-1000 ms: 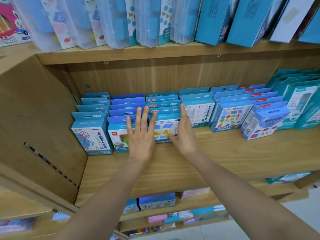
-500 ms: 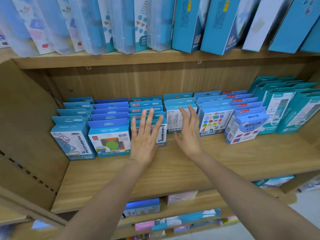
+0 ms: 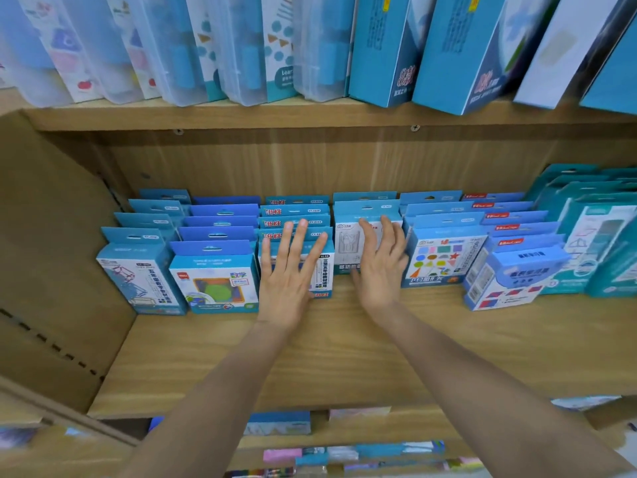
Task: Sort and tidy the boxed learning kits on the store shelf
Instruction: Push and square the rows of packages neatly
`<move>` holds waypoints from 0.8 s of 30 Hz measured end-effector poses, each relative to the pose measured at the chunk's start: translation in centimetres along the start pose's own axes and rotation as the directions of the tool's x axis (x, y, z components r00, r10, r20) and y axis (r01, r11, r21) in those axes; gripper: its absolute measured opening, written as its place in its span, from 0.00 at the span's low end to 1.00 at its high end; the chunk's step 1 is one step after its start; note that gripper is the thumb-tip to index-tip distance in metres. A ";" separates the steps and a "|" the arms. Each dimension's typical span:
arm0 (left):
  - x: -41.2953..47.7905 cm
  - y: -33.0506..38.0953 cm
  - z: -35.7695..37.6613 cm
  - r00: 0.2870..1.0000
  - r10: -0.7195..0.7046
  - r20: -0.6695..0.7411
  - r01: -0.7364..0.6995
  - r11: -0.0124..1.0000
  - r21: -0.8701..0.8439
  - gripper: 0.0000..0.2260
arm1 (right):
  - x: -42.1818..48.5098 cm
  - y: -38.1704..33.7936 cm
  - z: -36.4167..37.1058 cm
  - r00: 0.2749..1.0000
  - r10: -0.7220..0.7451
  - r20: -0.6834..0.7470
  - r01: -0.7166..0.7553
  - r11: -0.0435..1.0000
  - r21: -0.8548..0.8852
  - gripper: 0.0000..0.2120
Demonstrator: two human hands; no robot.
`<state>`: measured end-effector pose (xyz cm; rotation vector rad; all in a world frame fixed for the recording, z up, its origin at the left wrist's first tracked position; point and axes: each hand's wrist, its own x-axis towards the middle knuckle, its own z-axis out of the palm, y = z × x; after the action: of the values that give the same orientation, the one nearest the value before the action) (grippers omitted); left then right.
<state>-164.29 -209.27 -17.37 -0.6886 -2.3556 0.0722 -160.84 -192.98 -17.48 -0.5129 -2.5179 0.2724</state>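
While boxed kits [image 3: 213,281] stand upright, faces outward, left hand [image 3: 287,276] and right hand [image 3: 379,267] press two fronts, fingers straight.

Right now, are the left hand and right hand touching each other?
Apart. The head view shows a white box between the left hand and the right hand.

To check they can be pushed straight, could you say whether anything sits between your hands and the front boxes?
Nothing visible: the left hand is at the third row's front box, the right hand at the white-fronted box.
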 end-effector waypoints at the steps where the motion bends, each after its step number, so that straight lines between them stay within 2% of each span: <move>1: 0.0 0.0 -0.1 1.000 0.000 0.007 0.000 1.000 -0.009 0.55 | 0.1 -0.1 -0.1 1.000 0.007 0.000 -0.007 1.000 -0.002 0.49; 7: -0.4 -0.8 -0.9 0.997 0.073 0.018 -0.070 0.991 -0.113 0.53 | -0.9 -0.1 -1.0 1.000 -0.017 0.017 0.016 0.999 0.048 0.44; 13: -0.4 -0.7 -1.7 0.994 0.105 -0.015 -0.106 0.975 -0.196 0.49 | -1.9 0.6 -2.5 0.992 -0.106 -0.070 0.116 0.981 0.154 0.38; 19: -0.5 1.2 -3.0 0.977 0.132 -0.167 -0.182 0.923 -0.338 0.35 | -3.4 2.1 -3.9 0.985 -0.139 -0.101 0.162 0.948 0.273 0.25; 24: 0.9 5.0 -3.7 0.966 0.208 -0.155 -0.258 0.825 -0.502 0.23 | -4.8 6.4 -6.2 0.984 0.005 -0.178 0.053 0.947 0.316 0.18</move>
<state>-160.24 -205.01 -15.17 -1.2126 -2.1931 -0.5021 -151.76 -188.69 -16.57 -0.3579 -2.2467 0.5880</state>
